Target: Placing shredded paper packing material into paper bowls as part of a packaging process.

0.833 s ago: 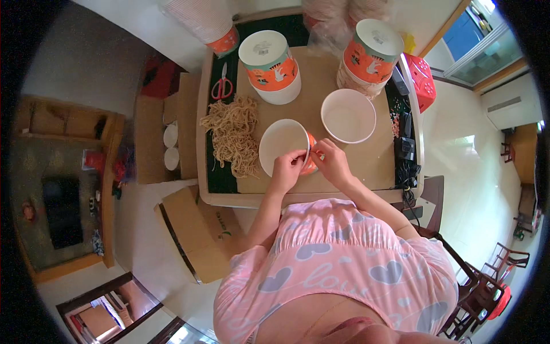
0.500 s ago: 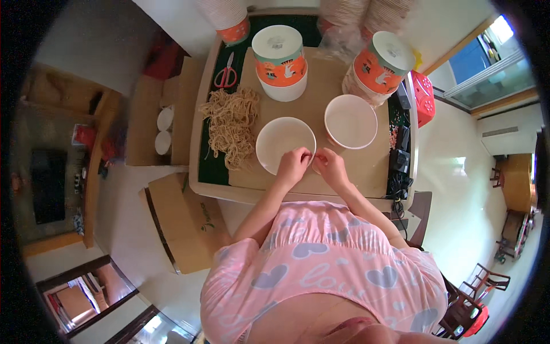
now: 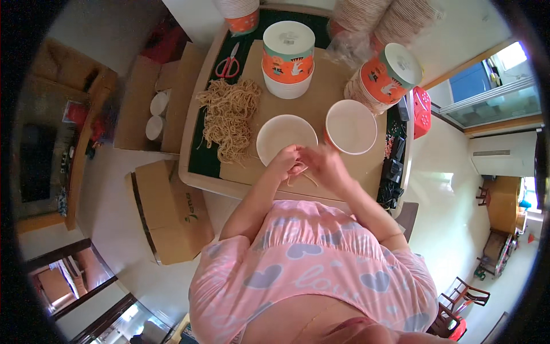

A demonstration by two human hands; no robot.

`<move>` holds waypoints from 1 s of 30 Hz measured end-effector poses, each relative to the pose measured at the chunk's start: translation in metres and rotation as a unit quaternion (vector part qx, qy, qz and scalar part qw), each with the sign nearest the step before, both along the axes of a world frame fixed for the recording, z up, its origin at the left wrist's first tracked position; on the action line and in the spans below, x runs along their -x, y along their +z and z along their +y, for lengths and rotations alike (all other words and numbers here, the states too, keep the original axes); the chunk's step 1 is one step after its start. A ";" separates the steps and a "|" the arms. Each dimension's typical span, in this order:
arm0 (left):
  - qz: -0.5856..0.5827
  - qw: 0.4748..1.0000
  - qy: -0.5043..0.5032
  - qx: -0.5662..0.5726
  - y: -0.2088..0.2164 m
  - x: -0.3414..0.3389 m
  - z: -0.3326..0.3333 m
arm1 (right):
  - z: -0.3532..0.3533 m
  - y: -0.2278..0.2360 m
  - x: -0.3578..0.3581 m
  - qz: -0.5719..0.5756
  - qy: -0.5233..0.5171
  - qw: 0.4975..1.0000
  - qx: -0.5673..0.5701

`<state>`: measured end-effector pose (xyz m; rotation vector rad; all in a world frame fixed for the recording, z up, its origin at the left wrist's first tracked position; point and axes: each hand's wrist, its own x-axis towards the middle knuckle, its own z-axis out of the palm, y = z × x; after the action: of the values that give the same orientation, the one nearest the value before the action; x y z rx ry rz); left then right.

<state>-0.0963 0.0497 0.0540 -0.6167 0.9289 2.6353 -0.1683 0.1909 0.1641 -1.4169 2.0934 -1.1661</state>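
Observation:
My left hand is closed over the near rim of a white paper bowl, fingers pinched on a piece of tan string. Loose ends of the string hang below it toward the table's front edge. Against its fingertips is my right hand, smeared by motion, so its grip does not show. A second white bowl stands open side up just beyond the right hand. On the left lies a tangled heap of tan string.
Red-handled scissors lie beyond the heap. Upturned stacks of orange-and-green printed bowls, one centre and one right, stand farther back. Black adapters and cables line the right edge. Cardboard boxes stand on the floor at left.
My hands have come off the bowl's right rim, drawing closer together. String ends now hang below them. The whole view has shifted slightly.

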 end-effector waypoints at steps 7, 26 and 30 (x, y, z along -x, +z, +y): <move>-0.038 0.977 0.086 0.194 0.019 -0.002 0.015 | -0.014 -0.032 0.044 0.078 0.035 0.982 -0.169; 0.018 0.877 0.088 0.472 -0.008 0.010 0.019 | -0.010 -0.070 0.059 -0.259 -0.101 0.959 -0.055; 0.002 0.881 0.062 0.469 -0.005 0.007 0.018 | -0.010 -0.054 0.058 -0.186 -0.038 0.978 -0.088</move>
<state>-0.1032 0.0681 0.0492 -0.8738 2.2429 2.1245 -0.2267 0.1804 0.1098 -0.9605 1.9416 -1.1398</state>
